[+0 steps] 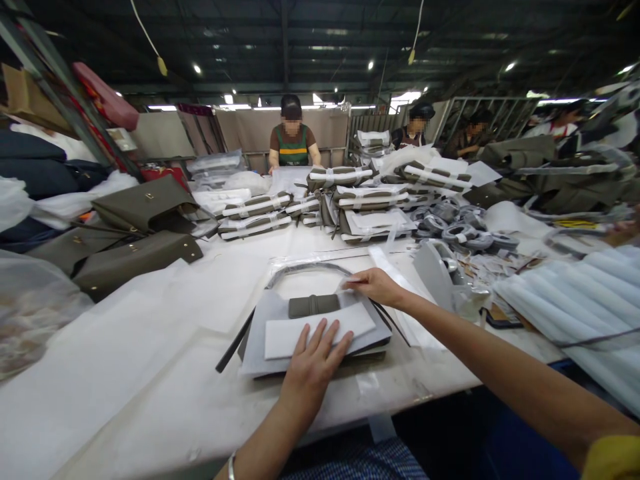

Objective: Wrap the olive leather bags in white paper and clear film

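My left hand [313,363] lies flat with spread fingers on a white foam strip [285,340]. The strip rests on a pale sheet [255,357] over a flat, dark handbag [373,343]. Just above the strip shows a rolled grey-green leather piece [313,305]. A wrapped, curved handle [310,267] arches beyond it. At the handle's right end, the fingers of my right hand [377,285] are pinched together; what they hold is too small to make out. Dark straps stick out at both sides, the left strap [235,341] reaching onto the table.
Olive handbags [135,263] lie at the left. Wrapped bags [373,223] are stacked at the back, with coiled, wrapped handles [463,233] to their right. Rolled foam sheets [580,287] fill the right side. A co-worker [294,137] stands across the white table [165,373].
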A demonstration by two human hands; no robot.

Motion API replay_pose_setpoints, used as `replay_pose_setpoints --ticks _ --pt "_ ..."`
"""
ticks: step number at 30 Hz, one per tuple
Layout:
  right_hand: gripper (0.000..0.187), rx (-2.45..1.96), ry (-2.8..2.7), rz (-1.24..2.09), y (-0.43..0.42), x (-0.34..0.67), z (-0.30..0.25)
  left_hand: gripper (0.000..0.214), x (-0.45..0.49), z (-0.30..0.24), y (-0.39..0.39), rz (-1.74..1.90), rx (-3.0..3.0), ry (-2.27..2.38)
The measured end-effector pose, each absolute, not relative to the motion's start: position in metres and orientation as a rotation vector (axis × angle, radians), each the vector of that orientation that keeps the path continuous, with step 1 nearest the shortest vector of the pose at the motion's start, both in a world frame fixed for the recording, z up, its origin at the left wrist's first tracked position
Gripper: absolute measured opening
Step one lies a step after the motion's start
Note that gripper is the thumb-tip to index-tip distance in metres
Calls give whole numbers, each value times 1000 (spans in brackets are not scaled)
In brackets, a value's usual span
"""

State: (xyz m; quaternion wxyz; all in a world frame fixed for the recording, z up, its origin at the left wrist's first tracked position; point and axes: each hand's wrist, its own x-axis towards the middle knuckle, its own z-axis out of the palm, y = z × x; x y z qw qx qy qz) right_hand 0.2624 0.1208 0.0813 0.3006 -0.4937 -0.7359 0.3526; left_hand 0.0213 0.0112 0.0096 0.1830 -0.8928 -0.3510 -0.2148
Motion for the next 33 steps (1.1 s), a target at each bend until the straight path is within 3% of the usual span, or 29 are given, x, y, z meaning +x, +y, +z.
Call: replay_pose_setpoints --ticks 16,23,28,33 --pt "39 -1007 -2520 321 44 270 64 58 28 23 31 -484 -2632 -1038" --pt "40 -978 -2488 177 42 270 40 83 33 50 20 -424 -2857 -1055" --pt "42 -975 -2420 261 36 271 42 64 37 35 19 -576 -2831 -956" --pt "36 -1058 -2334 628 43 277 70 52 33 17 22 -722 -2780 -894"
